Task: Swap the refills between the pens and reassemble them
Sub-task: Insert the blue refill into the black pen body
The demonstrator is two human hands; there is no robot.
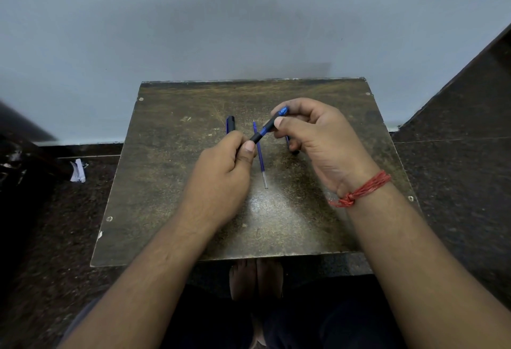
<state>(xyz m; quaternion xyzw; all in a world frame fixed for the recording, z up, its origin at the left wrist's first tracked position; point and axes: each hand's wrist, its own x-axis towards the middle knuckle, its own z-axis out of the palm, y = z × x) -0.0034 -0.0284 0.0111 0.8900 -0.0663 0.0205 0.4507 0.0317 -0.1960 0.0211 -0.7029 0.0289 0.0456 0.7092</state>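
1. A blue-and-black pen (267, 127) is held above the table (171, 182), slanting between both hands; the left hand (224, 174) pinches its lower black end, the right hand (312, 138) its upper part.
2. A loose refill (260, 152) lies on the table beneath, and a pen part (230, 124) just behind the left hand.
3. Judged as unscrewing or screwing: the halves should be kept coaxial and twisted gently.
4. Small parts are best kept over the table.

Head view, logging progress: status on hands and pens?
Both hands grip one blue-and-black plastic pen mid-air. Loose blue refill on brown wooden table. Nothing obstructing.
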